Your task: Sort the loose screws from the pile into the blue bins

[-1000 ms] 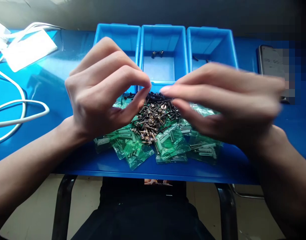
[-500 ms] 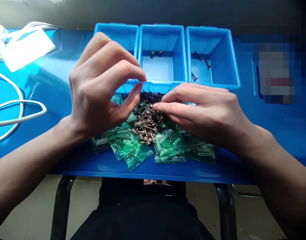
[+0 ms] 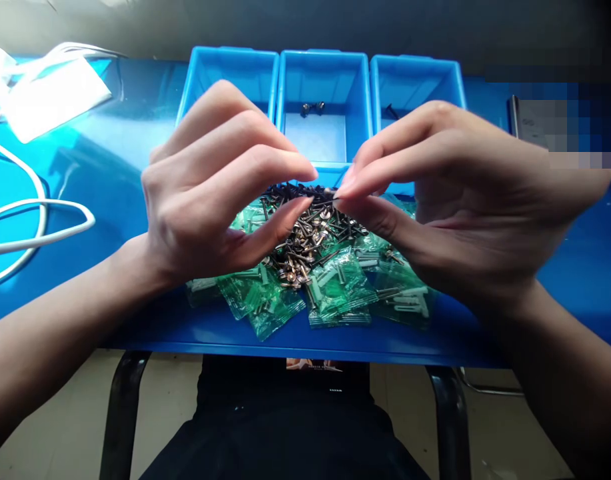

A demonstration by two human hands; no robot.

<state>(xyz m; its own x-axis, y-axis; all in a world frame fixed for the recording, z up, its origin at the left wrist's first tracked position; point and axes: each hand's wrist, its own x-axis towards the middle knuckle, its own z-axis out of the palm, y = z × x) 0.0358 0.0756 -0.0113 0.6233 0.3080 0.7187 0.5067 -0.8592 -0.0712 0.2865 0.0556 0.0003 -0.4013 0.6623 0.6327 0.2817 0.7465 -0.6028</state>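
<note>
My right hand [image 3: 465,180] pinches a thin dark screw [image 3: 326,201] between thumb and fingertips, just above a heap of loose screws [image 3: 305,247]. The screw's free end points left. Facing it is my left hand [image 3: 210,193], whose thumb and index finger stand apart with a gap near the screw; I see nothing held in it. Beneath both hands the heap mixes dark and brassy screws. Green-tinted clear packets [image 3: 340,283] with pale plugs and screws inside lie around it, partly covered by my hands.
Behind the heap stand three blue bins: a left bin [image 3: 232,52], a middle bin [image 3: 325,56] with a few screws, and a right bin [image 3: 418,61] partly hidden by my right hand. White cables [image 3: 40,220] and a white flat object [image 3: 60,100] lie at left. A blurred-out object sits at right.
My right hand has risen from the heap and turned, bringing up a dark screw. My left hand has moved right and lower, its thumb and index finger now wider apart.
</note>
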